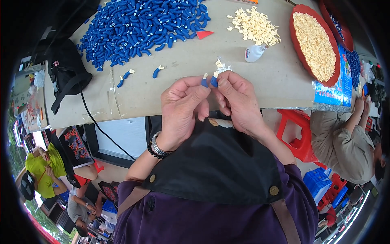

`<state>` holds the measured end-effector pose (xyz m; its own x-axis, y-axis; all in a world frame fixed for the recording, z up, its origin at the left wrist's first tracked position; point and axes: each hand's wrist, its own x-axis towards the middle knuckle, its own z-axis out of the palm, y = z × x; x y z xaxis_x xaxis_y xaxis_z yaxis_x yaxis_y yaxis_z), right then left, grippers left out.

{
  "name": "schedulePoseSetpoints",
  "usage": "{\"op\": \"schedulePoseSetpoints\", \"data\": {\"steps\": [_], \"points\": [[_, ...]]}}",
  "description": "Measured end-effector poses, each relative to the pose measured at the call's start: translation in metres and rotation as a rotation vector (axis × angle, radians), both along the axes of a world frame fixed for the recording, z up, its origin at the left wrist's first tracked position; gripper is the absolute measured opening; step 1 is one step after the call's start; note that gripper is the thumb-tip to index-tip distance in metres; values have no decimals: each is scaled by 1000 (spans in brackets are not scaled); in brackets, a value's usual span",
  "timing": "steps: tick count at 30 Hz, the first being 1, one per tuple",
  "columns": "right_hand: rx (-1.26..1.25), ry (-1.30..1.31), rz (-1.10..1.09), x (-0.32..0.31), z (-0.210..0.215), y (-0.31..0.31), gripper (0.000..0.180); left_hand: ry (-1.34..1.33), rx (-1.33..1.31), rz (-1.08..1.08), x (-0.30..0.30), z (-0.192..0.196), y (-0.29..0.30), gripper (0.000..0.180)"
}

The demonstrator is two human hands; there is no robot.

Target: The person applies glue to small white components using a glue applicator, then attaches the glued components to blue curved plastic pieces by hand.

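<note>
My left hand (183,103) pinches a small blue toy arm (204,82) with a cream hand-shaped tip, between thumb and forefinger. Close beside it, my right hand (240,99) grips a second blue toy arm (214,81), its cream tip pointing up. Both hands are at the table's near edge, close together. Just beyond the right fingers lies a small white clump (221,65) of cream bits and clear plastic. To the left on the table, two more blue arms with cream tips, a nearer one (157,72) and a farther-left one (126,77), lie apart.
A large heap of blue arms (138,28) covers the far left, with a red pointed piece (204,35) at its edge. Cream pieces (256,26) lie behind a small squeeze bottle (254,53). A red tray (336,65) of cream pieces stands right. A black bag (67,69) trails a cord.
</note>
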<state>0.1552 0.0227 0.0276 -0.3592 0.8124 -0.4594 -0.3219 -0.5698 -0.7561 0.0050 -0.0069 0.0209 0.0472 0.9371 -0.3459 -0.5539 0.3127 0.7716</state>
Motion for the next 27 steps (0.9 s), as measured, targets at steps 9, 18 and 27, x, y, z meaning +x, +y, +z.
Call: {"op": "schedulePoseSetpoints", "data": {"steps": [9,18,27], "points": [[-14,-6,9,0,-1,0,17,198,110,41,0,4,2,15],[-14,-44,40,0,1,0,16,320,125,30,1,6,2,14],[-10,-58,44,-1,2,1,14,299,122,24,-1,6,2,12]]}}
